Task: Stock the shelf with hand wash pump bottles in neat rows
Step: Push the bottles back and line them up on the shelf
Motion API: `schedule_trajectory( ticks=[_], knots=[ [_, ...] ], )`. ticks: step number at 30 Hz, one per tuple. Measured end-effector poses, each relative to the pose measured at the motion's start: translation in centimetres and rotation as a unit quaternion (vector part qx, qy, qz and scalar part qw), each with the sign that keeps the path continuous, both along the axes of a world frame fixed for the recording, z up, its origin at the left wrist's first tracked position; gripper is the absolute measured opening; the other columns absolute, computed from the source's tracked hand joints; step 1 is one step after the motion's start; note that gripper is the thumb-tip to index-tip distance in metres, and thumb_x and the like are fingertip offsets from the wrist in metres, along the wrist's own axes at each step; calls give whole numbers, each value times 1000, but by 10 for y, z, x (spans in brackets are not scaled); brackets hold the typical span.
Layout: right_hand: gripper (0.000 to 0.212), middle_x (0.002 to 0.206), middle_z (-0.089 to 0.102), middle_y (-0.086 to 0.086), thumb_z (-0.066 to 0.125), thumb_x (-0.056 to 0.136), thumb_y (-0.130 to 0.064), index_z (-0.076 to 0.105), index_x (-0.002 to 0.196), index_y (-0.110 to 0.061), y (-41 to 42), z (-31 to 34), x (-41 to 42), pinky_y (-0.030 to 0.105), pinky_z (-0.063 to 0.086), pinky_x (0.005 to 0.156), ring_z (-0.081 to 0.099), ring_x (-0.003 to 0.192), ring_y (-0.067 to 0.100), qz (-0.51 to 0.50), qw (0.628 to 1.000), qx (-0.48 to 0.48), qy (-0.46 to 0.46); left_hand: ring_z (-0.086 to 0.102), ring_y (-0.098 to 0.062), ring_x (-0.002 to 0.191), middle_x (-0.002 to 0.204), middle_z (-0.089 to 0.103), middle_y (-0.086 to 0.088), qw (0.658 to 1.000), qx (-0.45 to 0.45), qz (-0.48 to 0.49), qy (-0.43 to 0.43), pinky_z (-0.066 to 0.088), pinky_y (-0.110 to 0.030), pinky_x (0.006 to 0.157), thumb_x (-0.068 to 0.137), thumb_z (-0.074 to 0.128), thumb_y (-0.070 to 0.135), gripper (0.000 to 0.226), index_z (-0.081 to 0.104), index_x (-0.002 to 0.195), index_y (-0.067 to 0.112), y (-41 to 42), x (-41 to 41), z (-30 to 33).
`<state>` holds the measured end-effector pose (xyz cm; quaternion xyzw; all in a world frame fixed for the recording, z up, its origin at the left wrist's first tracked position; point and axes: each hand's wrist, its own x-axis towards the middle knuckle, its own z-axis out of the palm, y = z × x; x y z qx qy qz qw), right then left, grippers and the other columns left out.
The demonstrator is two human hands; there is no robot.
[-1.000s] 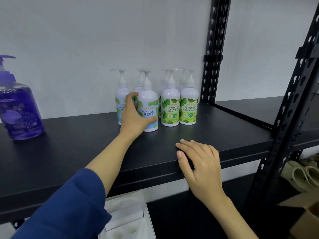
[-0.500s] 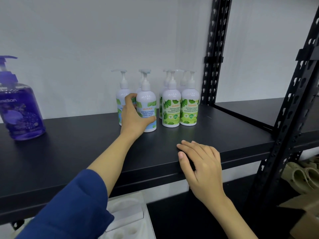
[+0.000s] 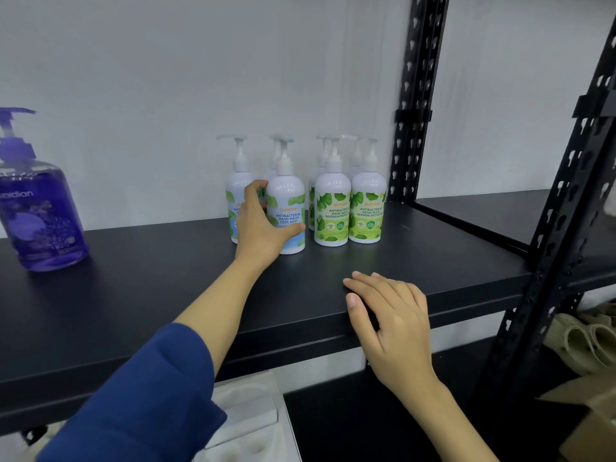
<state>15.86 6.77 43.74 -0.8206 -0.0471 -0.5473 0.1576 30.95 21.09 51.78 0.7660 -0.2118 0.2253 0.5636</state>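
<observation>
Black shelf (image 3: 433, 261): my left hand (image 3: 263, 228), fingers wrapped around the mint bottle (image 3: 288, 211), has nudged it back toward the green bottles (image 3: 348, 208), tightening the row, while my right hand (image 3: 390, 315) rests flat, holding nothing.

Black shelf (image 3: 416, 258) bearing a cluster of white pump bottles: the mint bottle (image 3: 288, 211) stands upright in the left hand (image 3: 261, 230), another (image 3: 237, 195) just behind that hand, and two green bottles (image 3: 348, 208) side by side just right of it, more behind them. A purple bottle (image 3: 40, 208) stands well left of the left hand; the right hand (image 3: 390, 315) rests on the front edge.
</observation>
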Motion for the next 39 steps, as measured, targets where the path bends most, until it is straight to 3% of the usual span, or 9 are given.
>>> schedule_trajectory(
  ticks=[7,10,20,29,34,39],
  knots=[
    [48,105,71,-5,33,99,-43,74,100,-17,2,0,0,24,33,93,60,105,11,1,1000,1,-3,57,-18,104,117,53,-2,1000,-16,-14,-1,45,-13,73,65,84,8,79,36,128,19,0,-1,0],
    [38,104,71,-5,41,94,-36,74,99,-16,1,0,-1,25,34,93,60,104,12,-1,1000,2,-2,58,-20,104,119,54,-4,1000,-19,-11,-5,49,-22,79,65,84,9,79,37,127,20,0,0,-1],
    [37,105,71,-5,42,94,-35,73,101,-17,2,1,-3,23,33,94,60,105,12,-1,1000,6,13,56,-24,107,120,53,-8,1000,-6,9,-7,50,-43,92,62,86,17,81,37,125,25,-1,2,-4],
    [37,106,71,-6,42,93,-35,74,101,-17,3,4,-4,23,33,93,60,106,11,0,1000,6,25,53,-24,112,124,50,-9,999,28,19,-17,48,-44,95,63,86,20,86,33,130,21,-1,3,-6],
    [39,108,70,-5,41,94,-36,73,103,-18,3,7,-9,23,33,94,60,108,12,-5,998,-1,55,51,-26,116,129,51,-8,979,187,73,45,42,-37,87,70,81,36,78,38,131,13,9,-6,-3],
    [48,118,67,-3,32,95,-43,70,111,-19,8,20,-19,27,31,100,57,117,17,-20,987,-11,160,51,-34,110,118,55,-15,917,377,127,20,44,-39,80,86,60,48,51,51,115,7,31,-32,7]
  ],
)
